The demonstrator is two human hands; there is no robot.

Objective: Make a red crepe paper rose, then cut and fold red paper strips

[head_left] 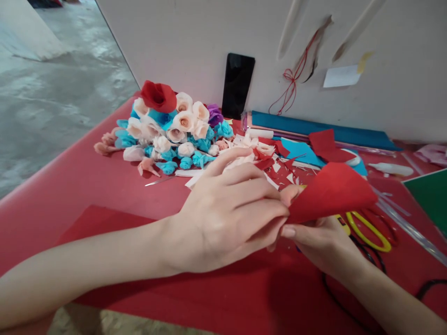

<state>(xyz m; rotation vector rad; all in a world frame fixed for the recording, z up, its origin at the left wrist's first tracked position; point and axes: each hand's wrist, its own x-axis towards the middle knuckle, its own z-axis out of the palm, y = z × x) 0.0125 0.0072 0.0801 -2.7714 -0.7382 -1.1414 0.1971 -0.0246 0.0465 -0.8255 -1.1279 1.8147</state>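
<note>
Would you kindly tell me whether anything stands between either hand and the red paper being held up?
Nothing visible does: the left hand and right hand meet at the narrow end of the red paper.

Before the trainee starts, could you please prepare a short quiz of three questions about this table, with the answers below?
1. Choose: what colour is the paper that the right hand holds? A) blue, B) red, C) purple.
2. True or false: the black phone leans against the pale panel.
3. Fill the gap: the uppermost flower in the pile is ____ in colour.

Key: 1 B; 2 true; 3 red.
</note>
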